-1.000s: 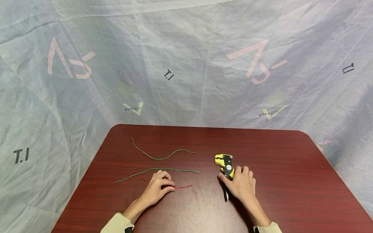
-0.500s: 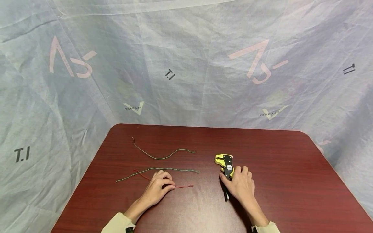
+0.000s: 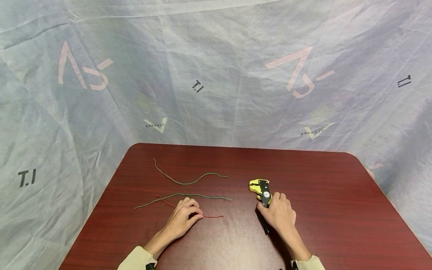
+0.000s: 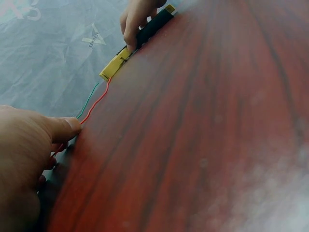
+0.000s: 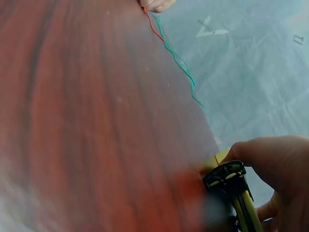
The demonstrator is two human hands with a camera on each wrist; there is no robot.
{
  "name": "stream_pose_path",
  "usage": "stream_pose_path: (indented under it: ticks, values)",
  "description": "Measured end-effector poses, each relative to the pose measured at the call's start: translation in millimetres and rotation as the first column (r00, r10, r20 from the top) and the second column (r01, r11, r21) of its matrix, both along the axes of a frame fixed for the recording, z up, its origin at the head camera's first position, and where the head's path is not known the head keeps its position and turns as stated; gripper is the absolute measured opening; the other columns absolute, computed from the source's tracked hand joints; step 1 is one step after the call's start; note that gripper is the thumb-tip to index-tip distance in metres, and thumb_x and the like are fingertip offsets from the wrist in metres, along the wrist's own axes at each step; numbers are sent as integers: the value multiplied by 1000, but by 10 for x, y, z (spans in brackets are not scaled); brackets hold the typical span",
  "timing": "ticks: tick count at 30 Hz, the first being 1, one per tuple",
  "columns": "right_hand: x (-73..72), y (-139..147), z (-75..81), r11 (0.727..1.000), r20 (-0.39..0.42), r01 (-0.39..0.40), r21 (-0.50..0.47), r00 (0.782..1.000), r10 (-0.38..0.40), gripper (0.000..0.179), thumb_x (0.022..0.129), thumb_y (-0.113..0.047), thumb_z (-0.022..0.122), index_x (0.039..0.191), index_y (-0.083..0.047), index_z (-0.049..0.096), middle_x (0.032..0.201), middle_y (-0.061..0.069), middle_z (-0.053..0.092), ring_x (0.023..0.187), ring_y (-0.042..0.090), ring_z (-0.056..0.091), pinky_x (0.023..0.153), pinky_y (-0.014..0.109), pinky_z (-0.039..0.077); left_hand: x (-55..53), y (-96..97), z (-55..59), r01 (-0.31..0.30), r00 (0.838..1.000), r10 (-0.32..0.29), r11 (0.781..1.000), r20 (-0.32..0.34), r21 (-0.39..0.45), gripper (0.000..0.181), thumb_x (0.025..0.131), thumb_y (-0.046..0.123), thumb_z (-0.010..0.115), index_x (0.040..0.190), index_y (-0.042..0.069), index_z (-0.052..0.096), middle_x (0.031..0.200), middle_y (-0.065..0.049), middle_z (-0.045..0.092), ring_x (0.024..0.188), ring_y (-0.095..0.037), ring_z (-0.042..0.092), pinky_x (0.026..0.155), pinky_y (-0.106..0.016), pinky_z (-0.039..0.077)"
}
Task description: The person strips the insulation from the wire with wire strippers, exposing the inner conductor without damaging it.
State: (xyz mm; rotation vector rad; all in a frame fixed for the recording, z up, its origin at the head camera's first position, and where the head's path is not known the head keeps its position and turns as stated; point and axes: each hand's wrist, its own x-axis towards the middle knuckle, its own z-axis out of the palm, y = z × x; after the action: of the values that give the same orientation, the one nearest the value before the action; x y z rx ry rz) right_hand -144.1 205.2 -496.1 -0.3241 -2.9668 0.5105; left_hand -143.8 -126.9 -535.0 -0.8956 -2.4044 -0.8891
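Note:
My left hand (image 3: 181, 218) pinches a red wire (image 3: 214, 216) between thumb and fingertips near the middle of the table. One end sticks out to the right of the fingers; the other passes under the hand and crosses a green wire (image 3: 202, 196). My right hand (image 3: 279, 214) grips a yellow and black wire stripper (image 3: 264, 187) by its body and handles, thumb on the left side. In the right wrist view the thumb presses against the stripper (image 5: 241, 203). Its yellow head points away from me, and no wire can be seen in it.
A second green wire (image 3: 183, 184) lies curved farther back on the dark red wooden table (image 3: 324, 180). Behind the table hangs a grey printed cloth (image 3: 216, 67), which also runs along both sides.
The stripper's handle end has swung slightly to the right with my right hand, and its pale handle edge is no longer visible. My left hand stays on the red wire, almost unmoved.

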Motion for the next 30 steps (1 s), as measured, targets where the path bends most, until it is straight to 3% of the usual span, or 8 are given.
stream_pose_path:
  ticks: [10, 21, 27, 30]
  values:
    - [-33, 59, 66, 999, 39, -16, -33, 999, 17, 51, 76, -43, 71, 86, 4, 55, 82, 24, 62, 71, 40, 63, 55, 52, 47, -5, 12, -19, -7, 1000, 7, 1000, 2, 5, 14, 73, 13, 85, 74, 19, 72, 84, 9, 62, 81, -5, 50, 73, -24, 38]
    - [-70, 127, 177, 995, 170, -34, -97, 984, 50, 55, 76, -52, 72, 89, -2, 55, 77, 18, 65, 67, 34, 63, 53, 47, 44, 1, 6, -12, -14, 1000, 14, 1000, -1, 7, 15, 73, 13, 85, 73, 21, 72, 83, 10, 61, 82, -4, 51, 73, -24, 39]
    - [-114, 186, 265, 983, 252, -43, -179, 964, 88, 48, 73, -53, 76, 74, -10, 54, 67, 3, 53, 64, 21, 52, 52, 35, 37, -1, 8, -16, -10, 1000, 10, 1000, -8, 13, 17, 72, 11, 85, 73, 20, 71, 82, 10, 60, 81, -4, 49, 72, -24, 38]
    - [-141, 246, 294, 956, 273, -74, -284, 949, 155, 47, 71, -49, 80, 67, -12, 51, 63, -2, 44, 61, 16, 44, 52, 30, 35, 3, 9, -15, -11, 1000, 11, 1000, -1, 12, 17, 72, 10, 85, 73, 19, 71, 82, 9, 61, 81, -4, 49, 73, -24, 38]
